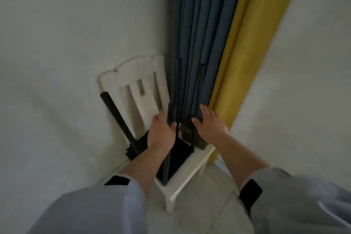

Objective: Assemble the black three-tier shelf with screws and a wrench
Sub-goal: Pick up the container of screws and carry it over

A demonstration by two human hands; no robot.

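The shelf [176,156], only part-built, stands on the seat of a white chair [133,81] pushed into the corner: a black panel lies flat on the seat, thin black posts rise from it, and one thicker black post [117,119] leans out to the left against the chair back. The left hand [161,131] has its fingers curled round one of the upright posts near its middle. The right hand [209,123] is spread, fingers straight, pressing at the hem of the blue curtain [197,43] beside the far post; it grips nothing. The risks, as I judge them: the posts look loose in their joints, so a pull on one could tilt the whole frame off the narrow seat onto the tiled floor [209,205]. The curtain hangs right against the posts and could snag or hide a joint. The leaning post could slide down. No screws or wrench are visible, and the picture is blurred, so how firmly anything is fastened cannot be told.
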